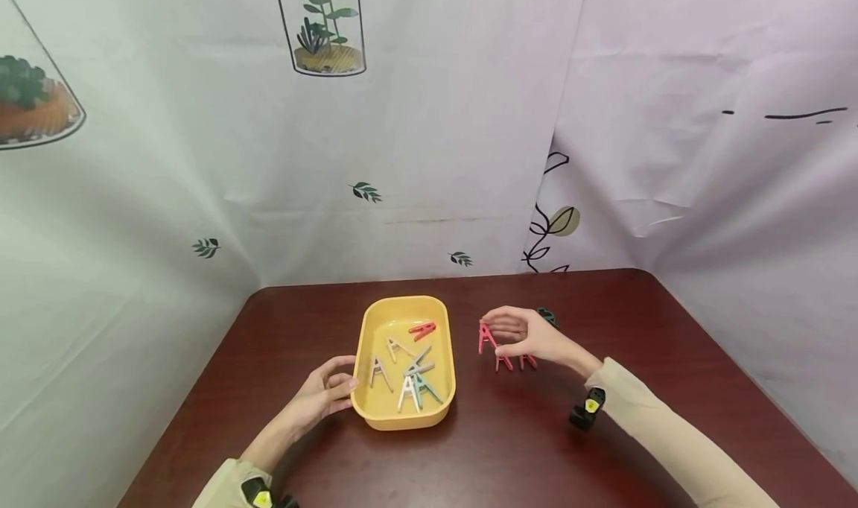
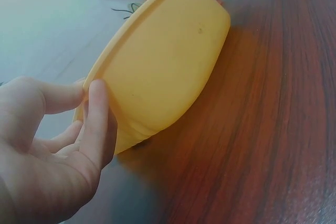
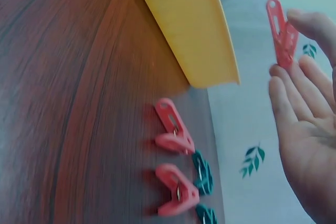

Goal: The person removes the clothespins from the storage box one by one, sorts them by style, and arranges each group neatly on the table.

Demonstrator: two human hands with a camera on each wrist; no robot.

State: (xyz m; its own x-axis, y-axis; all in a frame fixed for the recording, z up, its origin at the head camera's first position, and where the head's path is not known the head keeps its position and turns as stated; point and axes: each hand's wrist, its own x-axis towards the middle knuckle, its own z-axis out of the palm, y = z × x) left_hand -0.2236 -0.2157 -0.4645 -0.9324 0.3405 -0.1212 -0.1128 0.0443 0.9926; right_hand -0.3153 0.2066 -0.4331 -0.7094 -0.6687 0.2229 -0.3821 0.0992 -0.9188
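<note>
My left hand [image 1: 320,398] grips the left rim of a yellow plastic basin [image 1: 450,374], thumb and fingers on either side of the wall. Inside lie several clothespins: a red clothespin [image 1: 424,331] near the far end, a beige clothespin [image 1: 380,372], a white clothespin [image 1: 406,394] and a teal clothespin [image 1: 425,389]. To the right of the basin, my right hand [image 1: 541,340] pinches a red clothespin [image 3: 283,40] between thumb and fingertips, above the table. Below that hand, two more red clothespins [image 3: 174,129] rest on the table.
Dark green clothespins [image 3: 203,174] lie behind the red ones, partly hidden by the right hand in the head view. The dark red-brown wooden table [image 1: 469,456] meets a pale printed cloth [image 1: 429,158] at its back and sides.
</note>
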